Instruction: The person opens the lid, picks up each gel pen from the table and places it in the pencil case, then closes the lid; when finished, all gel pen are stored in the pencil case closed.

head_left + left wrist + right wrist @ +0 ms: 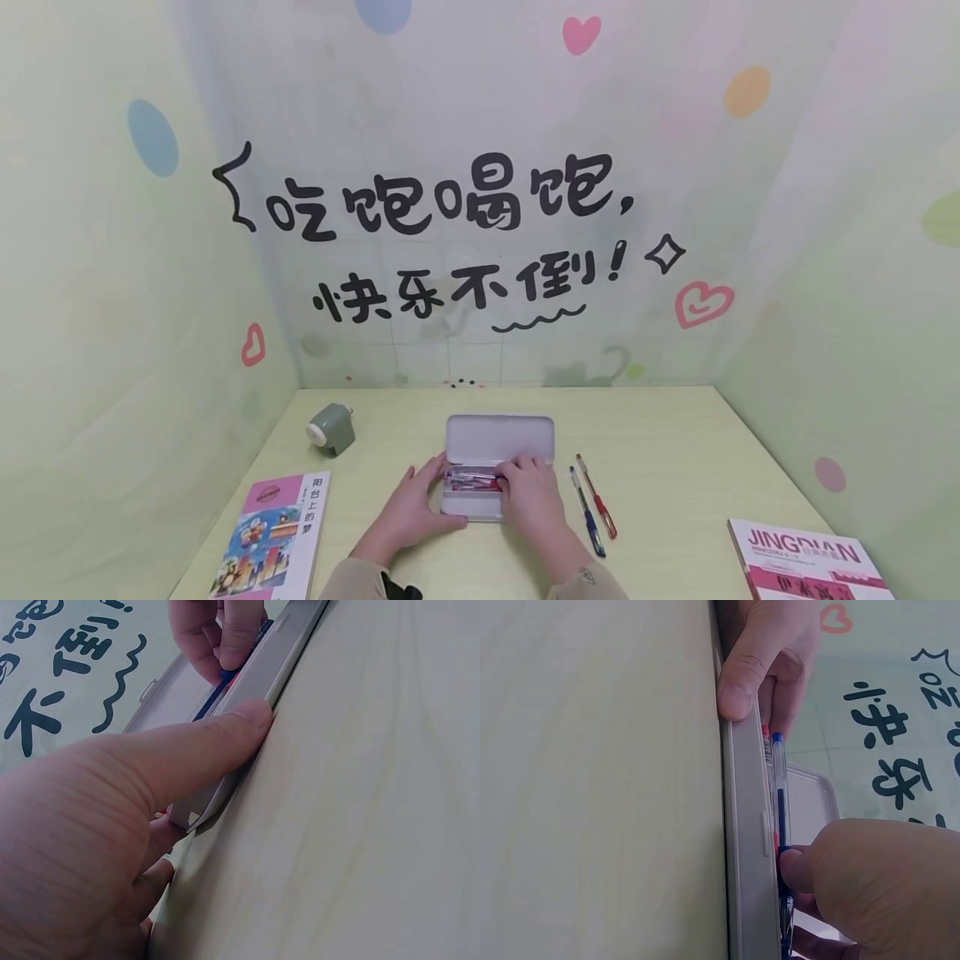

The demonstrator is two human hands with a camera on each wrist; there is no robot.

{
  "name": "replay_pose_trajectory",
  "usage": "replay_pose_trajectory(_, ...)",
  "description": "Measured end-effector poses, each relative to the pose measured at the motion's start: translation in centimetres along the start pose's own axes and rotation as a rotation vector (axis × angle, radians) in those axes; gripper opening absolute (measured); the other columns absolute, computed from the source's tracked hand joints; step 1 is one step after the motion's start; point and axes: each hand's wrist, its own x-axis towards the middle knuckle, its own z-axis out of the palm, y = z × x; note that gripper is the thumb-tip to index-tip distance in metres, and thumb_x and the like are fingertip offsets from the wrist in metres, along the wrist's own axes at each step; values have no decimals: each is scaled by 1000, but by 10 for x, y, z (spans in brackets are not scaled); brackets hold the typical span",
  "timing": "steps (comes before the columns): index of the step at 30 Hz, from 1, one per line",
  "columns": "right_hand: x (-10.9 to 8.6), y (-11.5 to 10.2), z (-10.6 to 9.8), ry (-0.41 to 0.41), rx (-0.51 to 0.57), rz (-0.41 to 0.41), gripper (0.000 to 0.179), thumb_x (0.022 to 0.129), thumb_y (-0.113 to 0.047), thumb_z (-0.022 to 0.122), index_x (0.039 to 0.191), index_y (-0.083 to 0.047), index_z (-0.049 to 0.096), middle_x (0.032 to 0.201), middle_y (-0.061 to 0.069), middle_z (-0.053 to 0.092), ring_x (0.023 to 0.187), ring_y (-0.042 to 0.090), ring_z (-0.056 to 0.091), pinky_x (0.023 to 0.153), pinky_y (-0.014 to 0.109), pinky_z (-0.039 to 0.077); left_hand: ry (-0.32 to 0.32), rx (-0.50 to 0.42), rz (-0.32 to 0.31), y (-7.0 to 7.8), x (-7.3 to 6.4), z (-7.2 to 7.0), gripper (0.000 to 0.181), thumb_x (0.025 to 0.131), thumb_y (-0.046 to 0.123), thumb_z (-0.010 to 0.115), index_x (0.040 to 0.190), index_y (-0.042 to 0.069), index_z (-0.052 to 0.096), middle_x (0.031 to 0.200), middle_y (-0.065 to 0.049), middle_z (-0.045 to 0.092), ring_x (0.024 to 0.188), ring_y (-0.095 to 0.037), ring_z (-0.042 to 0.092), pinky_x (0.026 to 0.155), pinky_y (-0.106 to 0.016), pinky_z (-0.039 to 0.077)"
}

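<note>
An open pale metal pencil case [480,506] lies on the table, its lid [501,440] raised at the back. My left hand [412,512] grips the left end, thumb on the front edge and fingers round the far side. Inside the case are several pens [467,481] with red and blue parts. At the case's right part, my right hand [531,496] pinches a blue pen [781,802] between thumb and fingers. In the right wrist view this pen lies along the case's opening, beside a red one [766,746]. The right hand hides part of the case.
To the right of the case lie a blue pen [587,512] and a red pen [597,498]. A grey-green pencil sharpener [332,431] stands at the back left. One book [272,533] lies at the left, another [806,562] at the right. Printed fabric walls [480,358] enclose the table.
</note>
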Motion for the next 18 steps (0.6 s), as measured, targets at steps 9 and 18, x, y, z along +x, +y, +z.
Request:
replay_pose_trajectory(9, 0, 0, 0, -24, -16, 34, 15, 98, -21, 79, 112, -22, 84, 106, 2, 73, 102, 25, 61, 93, 47, 57, -3, -5, -5, 0, 0, 0, 125, 71, 53, 100, 172, 17, 37, 171, -12, 51, 164, -50, 36, 139, -72, 12)
replay_pose_trajectory(18, -4, 9, -9, 15, 43, 45, 13, 99, -19, 79, 111, -19, 82, 111, 4, 73, 108, 28, 64, 98, 53, 59, -1, -1, 1, -2, 2, 1, 126, 71, 55, 100, 173, 17, 37, 172, -11, 51, 164, -47, 39, 140, -70, 12)
